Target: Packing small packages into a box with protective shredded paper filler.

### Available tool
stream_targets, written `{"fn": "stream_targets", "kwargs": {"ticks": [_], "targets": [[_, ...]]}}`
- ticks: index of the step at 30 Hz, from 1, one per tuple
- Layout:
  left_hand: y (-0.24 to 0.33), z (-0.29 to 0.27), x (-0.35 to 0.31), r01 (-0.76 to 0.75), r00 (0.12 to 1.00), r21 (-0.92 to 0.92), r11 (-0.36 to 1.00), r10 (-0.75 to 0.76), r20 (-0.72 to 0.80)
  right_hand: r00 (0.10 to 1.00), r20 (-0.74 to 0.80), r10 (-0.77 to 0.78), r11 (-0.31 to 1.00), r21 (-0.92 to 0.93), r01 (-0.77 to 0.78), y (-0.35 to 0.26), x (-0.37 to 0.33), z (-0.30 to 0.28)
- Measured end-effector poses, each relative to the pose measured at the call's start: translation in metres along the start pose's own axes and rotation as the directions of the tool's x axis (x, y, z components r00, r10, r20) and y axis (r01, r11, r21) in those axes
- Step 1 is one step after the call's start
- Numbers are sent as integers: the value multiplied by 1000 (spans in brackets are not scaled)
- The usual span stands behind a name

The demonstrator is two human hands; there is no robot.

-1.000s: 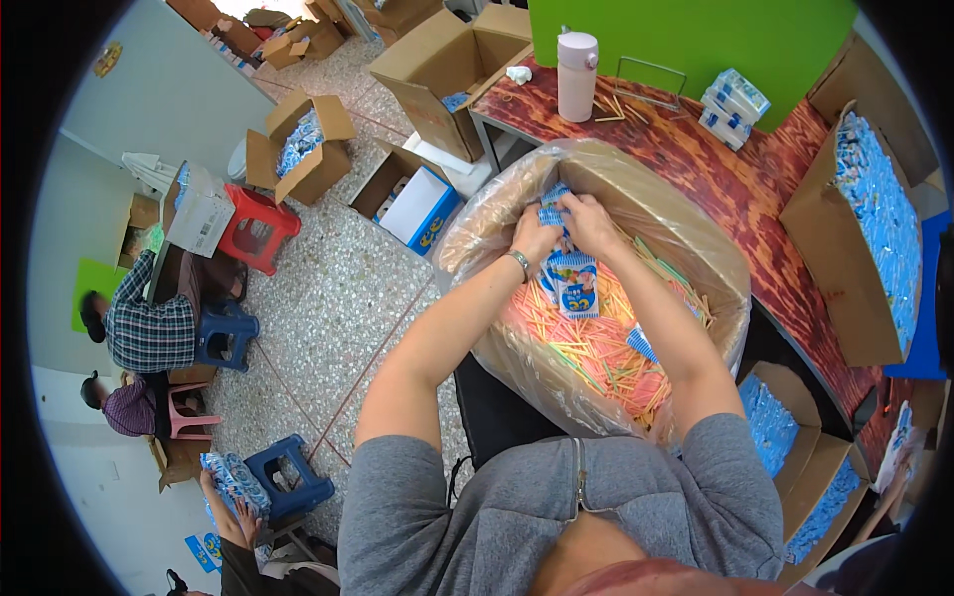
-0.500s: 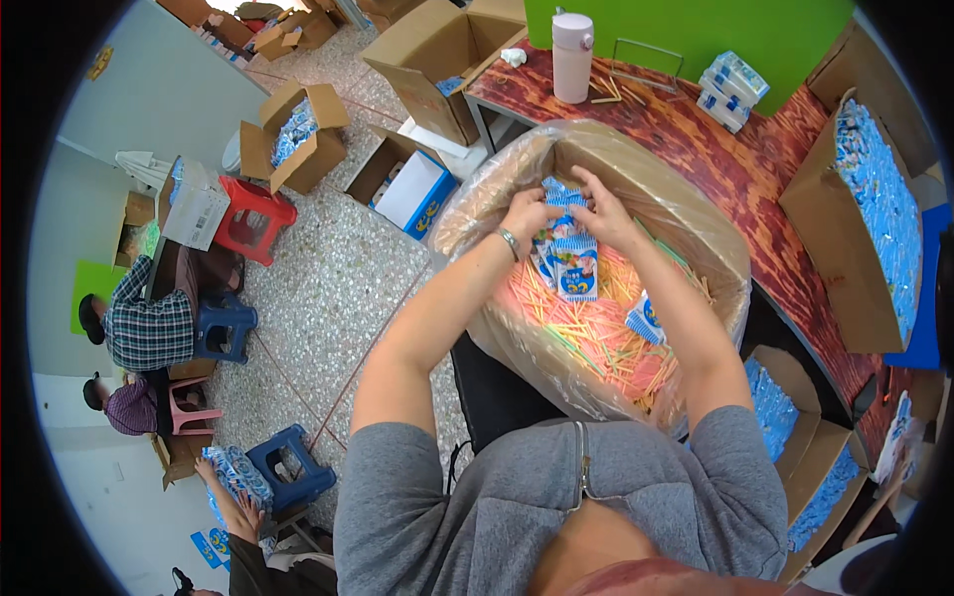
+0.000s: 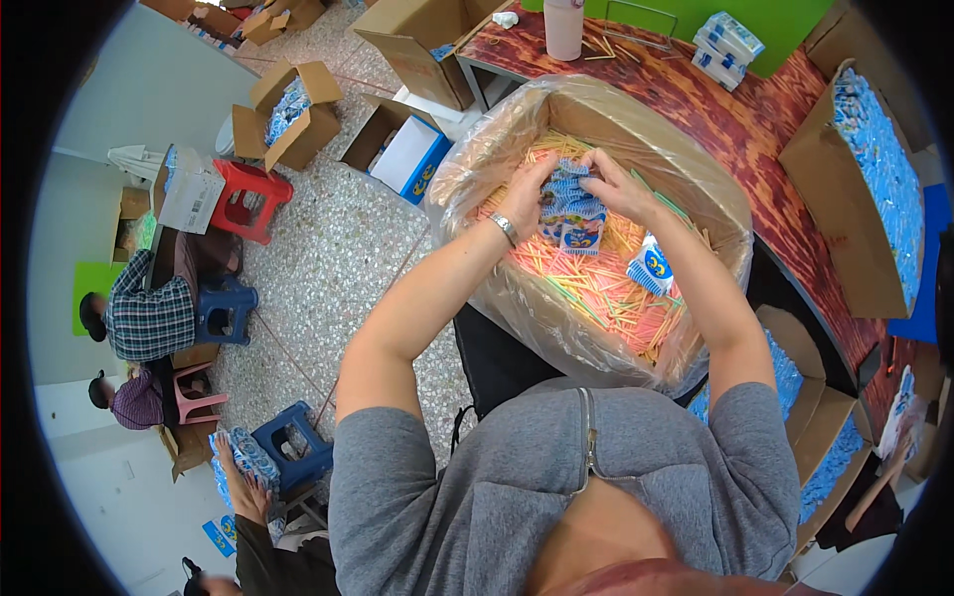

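Note:
Both my hands are over a large carton lined with clear plastic and filled with thin pink, yellow and green sticks. Between them is a bunch of small blue-and-white packets, overlapping in a row. My left hand grips the row's left side, with a metal band on that wrist. On the other side my right hand curls round the far right edge of the bunch. One more packet lies apart on the sticks, beside my right forearm. My palms hide part of the row.
Against the carton stands a red-brown table with a pale bottle, loose sticks and a stack of clear packs. Boxes of blue packets stand to the right. Stools and other people are at left.
My hands have closed in on the packets from both sides, and the packets now sit in a tighter row. The whole view has shifted, with the table higher in the picture.

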State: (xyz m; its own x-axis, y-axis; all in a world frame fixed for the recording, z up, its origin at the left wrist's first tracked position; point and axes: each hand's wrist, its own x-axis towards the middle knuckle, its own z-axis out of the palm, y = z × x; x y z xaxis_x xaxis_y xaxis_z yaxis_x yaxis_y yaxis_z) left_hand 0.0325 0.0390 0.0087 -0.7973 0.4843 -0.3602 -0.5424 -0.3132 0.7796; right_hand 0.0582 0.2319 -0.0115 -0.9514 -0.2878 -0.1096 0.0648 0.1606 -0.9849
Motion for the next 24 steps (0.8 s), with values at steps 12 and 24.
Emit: {"fn": "stream_targets", "kwargs": {"ticks": [12,24], "targets": [[-9,8,-15,177,925,151,973,-112,-362,931,322,-171,764,-554,332,-20,-29,5],[-20,23,-4,60,969,-25,998,-64,-239,961,104,-258,578,-780,240,-13,-34,49]]}}
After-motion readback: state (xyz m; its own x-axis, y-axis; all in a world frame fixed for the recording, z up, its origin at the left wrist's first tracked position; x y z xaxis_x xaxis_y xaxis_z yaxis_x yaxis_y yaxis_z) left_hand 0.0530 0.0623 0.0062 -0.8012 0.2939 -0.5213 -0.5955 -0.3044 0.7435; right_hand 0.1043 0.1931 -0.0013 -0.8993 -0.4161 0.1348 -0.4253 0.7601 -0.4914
